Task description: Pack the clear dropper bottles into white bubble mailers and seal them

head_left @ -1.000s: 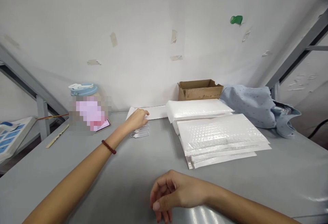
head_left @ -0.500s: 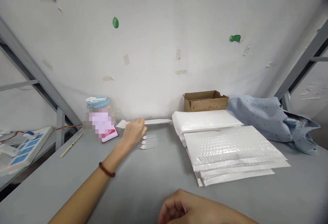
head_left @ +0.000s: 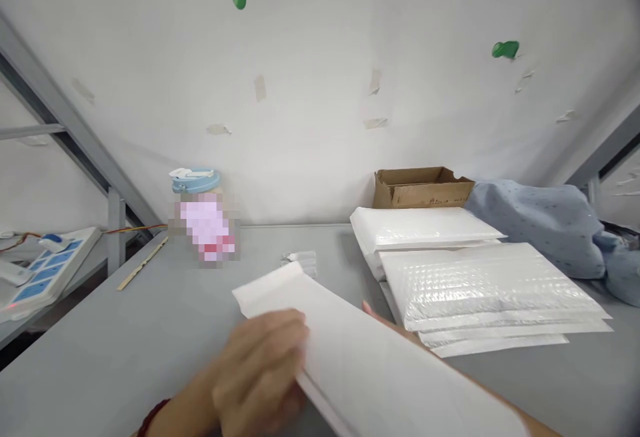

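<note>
A white padded mailer (head_left: 370, 363) is held up slantwise close to me, its folded top end pointing away to the left. The fingers of my left hand (head_left: 265, 363) are closed on the mailer's left edge, a dark red bracelet at the wrist. Along the right edge runs my right arm; of my right hand (head_left: 369, 308) just a fingertip shows, and the rest is behind the mailer, so its grip is hidden. Just beyond the mailer's top end lie several small clear plastic pieces (head_left: 303, 261) on the grey table (head_left: 150, 337).
A stack of white bubble mailers (head_left: 480, 283) lies to the right, with a cardboard box (head_left: 425, 195) and a blue cloth (head_left: 540, 230) behind it. On the left are a blurred phone (head_left: 205, 223), a blue-lidded container (head_left: 196, 182), a thin stick (head_left: 143, 263) and a power strip (head_left: 55, 277).
My left hand has come back from the wall side, bringing the white mailer toward me. My right hand has moved forward and behind it. The view has shifted slightly.
</note>
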Available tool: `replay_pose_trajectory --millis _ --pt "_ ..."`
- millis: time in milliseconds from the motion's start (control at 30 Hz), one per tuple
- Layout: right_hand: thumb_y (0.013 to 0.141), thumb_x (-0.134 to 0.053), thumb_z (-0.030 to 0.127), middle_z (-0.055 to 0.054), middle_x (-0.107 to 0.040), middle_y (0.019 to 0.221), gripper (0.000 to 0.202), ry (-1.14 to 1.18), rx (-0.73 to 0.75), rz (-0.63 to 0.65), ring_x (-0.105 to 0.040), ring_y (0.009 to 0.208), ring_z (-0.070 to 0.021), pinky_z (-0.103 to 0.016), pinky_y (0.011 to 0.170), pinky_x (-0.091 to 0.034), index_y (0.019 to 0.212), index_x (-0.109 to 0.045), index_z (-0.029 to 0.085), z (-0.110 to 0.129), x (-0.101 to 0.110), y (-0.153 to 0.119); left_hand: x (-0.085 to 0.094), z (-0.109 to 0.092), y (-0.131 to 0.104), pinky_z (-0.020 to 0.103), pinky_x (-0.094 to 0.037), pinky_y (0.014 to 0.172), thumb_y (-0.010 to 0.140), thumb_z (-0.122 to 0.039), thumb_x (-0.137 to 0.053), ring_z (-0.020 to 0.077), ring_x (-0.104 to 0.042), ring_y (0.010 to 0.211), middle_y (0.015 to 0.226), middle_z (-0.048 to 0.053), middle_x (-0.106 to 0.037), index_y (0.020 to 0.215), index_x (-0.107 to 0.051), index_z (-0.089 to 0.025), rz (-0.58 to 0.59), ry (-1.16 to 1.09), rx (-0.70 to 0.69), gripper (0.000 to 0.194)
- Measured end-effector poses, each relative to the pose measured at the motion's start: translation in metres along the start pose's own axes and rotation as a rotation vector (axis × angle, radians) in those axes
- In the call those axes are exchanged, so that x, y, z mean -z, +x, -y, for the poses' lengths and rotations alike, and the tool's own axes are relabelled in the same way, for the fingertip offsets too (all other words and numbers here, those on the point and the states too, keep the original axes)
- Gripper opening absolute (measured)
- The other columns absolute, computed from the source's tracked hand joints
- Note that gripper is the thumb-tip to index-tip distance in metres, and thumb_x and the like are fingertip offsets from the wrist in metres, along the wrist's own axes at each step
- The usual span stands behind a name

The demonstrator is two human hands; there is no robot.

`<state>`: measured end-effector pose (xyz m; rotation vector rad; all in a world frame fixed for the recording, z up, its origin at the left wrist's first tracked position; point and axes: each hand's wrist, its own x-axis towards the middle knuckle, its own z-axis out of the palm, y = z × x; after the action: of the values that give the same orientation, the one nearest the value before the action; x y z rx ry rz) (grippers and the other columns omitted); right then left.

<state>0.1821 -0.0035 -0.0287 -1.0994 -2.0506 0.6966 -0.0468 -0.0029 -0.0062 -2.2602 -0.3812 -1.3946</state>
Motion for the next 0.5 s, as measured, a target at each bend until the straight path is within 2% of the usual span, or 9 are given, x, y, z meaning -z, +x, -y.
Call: replay_pose_trajectory --millis 33,100,167,233,267,333,367,433,500 --pt "0.089 -0.022 0.067 -0.006 -0.070 0.063 0.081 0.167 -0.116 0.040 -0.058 0.049 -0.0150 -0.024 0.043 -0.043 0.081 -0.075 0.007 0.000 0.003 0.001 -0.002 -0.010 0.001 0.035 -0.057 0.065 0.085 -0.012 -0.048 0.0230 -0.066 0.088 0.079 0.008 -0.067 0.077 -0.058 -0.018 -0.007 -0.040 0.012 0.014" --pt "0.089 -0.028 0.066 -0.006 -0.070 0.067 0.073 0.645 -0.389 0.204 -0.058 0.051 -0.0137 -0.024 0.052 -0.046 0.086 -0.074 0.009 0.000 0.006 0.002 -0.007 -0.023 0.004 0.028 -0.055 0.058 0.085 -0.010 -0.047 0.0182 -0.066 0.077 0.074 0.005 -0.067 0.070 -0.057 -0.018 0.123 -0.156 -0.081 0.019" --pt "0.082 -0.053 0.061 -0.006 -0.068 0.070 0.055 1.062 -0.610 0.356 -0.060 0.057 -0.0140 -0.026 0.061 -0.047 0.088 -0.072 0.010 0.002 0.006 0.001 -0.011 -0.028 0.009 0.027 -0.050 0.050 0.088 -0.014 -0.042 0.0167 -0.062 0.064 0.065 0.005 -0.064 0.066 -0.056 -0.017 0.262 -0.255 -0.097 0.027" --pt "0.069 -0.076 0.044 -0.005 -0.067 0.070 0.040 1.220 -0.710 0.420 -0.062 0.063 -0.0147 -0.026 0.064 -0.046 0.088 -0.071 0.009 0.005 0.005 -0.001 -0.014 -0.023 0.014 0.029 -0.050 0.050 0.090 -0.020 -0.038 0.0180 -0.060 0.060 0.061 0.006 -0.062 0.067 -0.057 -0.015 0.334 -0.304 -0.023 0.030" --pt "0.066 -0.080 0.037 -0.005 -0.067 0.071 0.037 1.232 -0.729 0.432 -0.062 0.065 -0.0149 -0.026 0.066 -0.046 0.088 -0.070 0.009 0.007 0.005 -0.002 -0.015 -0.018 0.016 0.031 -0.052 0.055 0.089 -0.020 -0.040 0.0190 -0.060 0.063 0.064 0.007 -0.063 0.070 -0.059 -0.014 0.349 -0.302 0.046 0.027" --pt "0.067 -0.080 0.032 -0.004 -0.066 0.072 0.033 1.195 -0.716 0.461 -0.062 0.068 -0.0151 -0.026 0.067 -0.045 0.088 -0.069 0.010 0.010 0.005 -0.002 -0.014 -0.005 0.017 0.037 -0.053 0.073 0.086 -0.017 -0.048 0.0218 -0.062 0.079 0.078 0.011 -0.067 0.080 -0.061 -0.012 0.363 -0.244 0.270 0.016" --pt "0.068 -0.078 0.032 -0.004 -0.065 0.073 0.030 1.162 -0.694 0.474 -0.062 0.068 -0.0148 -0.026 0.067 -0.045 0.088 -0.068 0.010 0.011 0.006 -0.003 -0.012 0.003 0.017 0.040 -0.051 0.081 0.085 -0.016 -0.050 0.0235 -0.061 0.089 0.088 0.012 -0.067 0.086 -0.062 -0.012 0.382 -0.208 0.431 0.013" --pt "0.072 -0.075 0.033 -0.003 -0.064 0.074 0.027 1.071 -0.646 0.495 -0.060 0.068 -0.0135 -0.026 0.065 -0.043 0.086 -0.066 0.012 0.013 0.009 -0.002 -0.007 0.017 0.018 0.043 -0.048 0.088 0.084 -0.021 -0.055 0.0257 -0.058 0.102 0.104 0.012 -0.066 0.096 -0.063 -0.014 0.461 -0.226 0.836 0.016" --pt "0.075 -0.071 0.035 -0.002 -0.062 0.076 0.025 0.951 -0.599 0.516 -0.058 0.066 -0.0122 -0.024 0.062 -0.041 0.085 -0.063 0.013 0.014 0.014 -0.001 0.000 0.027 0.020 0.039 -0.050 0.084 0.083 -0.030 -0.057 0.0244 -0.062 0.097 0.105 0.009 -0.067 0.104 -0.062 -0.017 0.621 -0.472 1.249 0.024"
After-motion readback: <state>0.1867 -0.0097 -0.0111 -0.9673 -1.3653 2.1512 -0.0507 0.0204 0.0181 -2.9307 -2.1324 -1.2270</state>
